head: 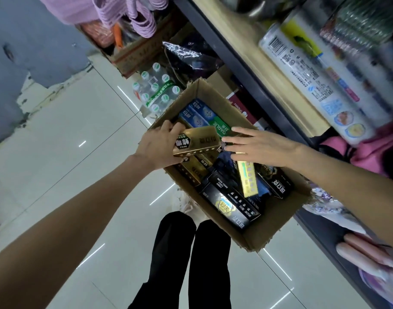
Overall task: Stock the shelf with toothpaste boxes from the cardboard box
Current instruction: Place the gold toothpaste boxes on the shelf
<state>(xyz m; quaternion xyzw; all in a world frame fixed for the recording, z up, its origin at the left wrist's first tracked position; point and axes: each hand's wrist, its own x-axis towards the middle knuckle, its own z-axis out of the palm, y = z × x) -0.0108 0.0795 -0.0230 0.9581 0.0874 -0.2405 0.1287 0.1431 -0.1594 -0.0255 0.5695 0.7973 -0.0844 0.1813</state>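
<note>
The left hand (156, 150) is gripping a gold toothpaste box (196, 141) by its end, just above the cardboard box (278, 228); the right hand (258, 146), fingers straight, is touching its far end. Likely light, stiff, slick; its long sides look best to grasp.

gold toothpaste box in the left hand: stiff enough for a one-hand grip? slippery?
Probably stiff: the gold box keeps straight edges where the left hand grips one end. Its glossy foil face looks slick, so it may slide in a loose pinch. Likely light, since one hand holds it level above the carton.
</note>
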